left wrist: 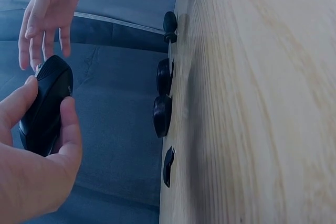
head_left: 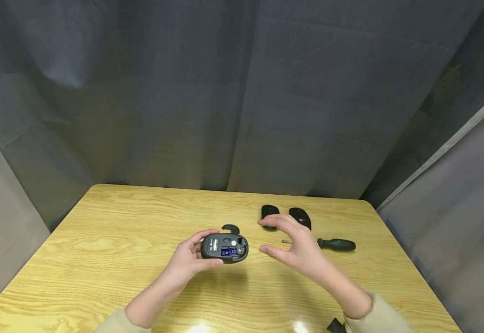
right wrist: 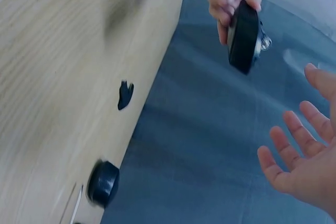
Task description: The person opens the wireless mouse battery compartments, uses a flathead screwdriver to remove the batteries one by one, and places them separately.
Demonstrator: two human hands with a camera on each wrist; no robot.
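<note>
My left hand [head_left: 185,260] holds a black computer mouse [head_left: 216,244] above the table, thumb along the near side and fingers at the far side. Its underside faces up, and the battery compartment is uncovered, showing a blue-purple battery [head_left: 228,252]. In the left wrist view, the mouse's dark shell [left wrist: 48,95] sits between thumb and fingers. To the right of the mouse, apart from it, my right hand [head_left: 302,247] hovers with thumb and fingers spread and nothing between them. Behind the mouse lies a small curved black cover [head_left: 232,228], its notched outline visible in the right wrist view.
Two rounded black pieces, one on the left [head_left: 269,212] and one on the right [head_left: 300,218], lie behind my right hand on the wooden table [head_left: 133,222]. A dark-handled screwdriver [head_left: 337,244] lies farther right. By my right sleeve is a small black object [head_left: 335,325].
</note>
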